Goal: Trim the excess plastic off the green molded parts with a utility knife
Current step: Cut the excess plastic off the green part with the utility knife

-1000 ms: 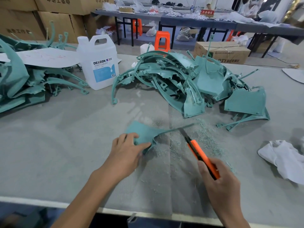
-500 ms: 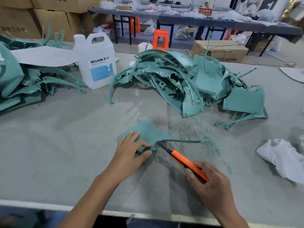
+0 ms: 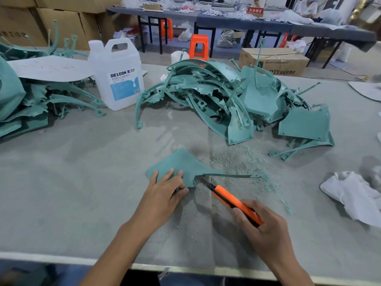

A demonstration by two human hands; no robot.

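A flat green molded part (image 3: 185, 165) with a long thin arm running right lies on the grey table (image 3: 82, 182). My left hand (image 3: 165, 190) holds its near left corner, fingers on top and thumb at the edge. My right hand (image 3: 266, 230) grips an orange utility knife (image 3: 233, 201); its dark blade tip sits at the part's inner notch, where the arm meets the flat panel. Green shavings (image 3: 237, 159) are scattered just behind and right of the part.
A large pile of green parts (image 3: 226, 96) fills the table's middle back, and another pile (image 3: 31, 104) under a white sheet lies at the left. A white DEXCON jug (image 3: 117, 75) stands between them. A white cloth (image 3: 354, 195) lies at the right. Cardboard boxes stand behind.
The knife came in from the far end of the thin arm to the notch beside my left hand. My left hand shifted its hold on the part, which turned slightly.
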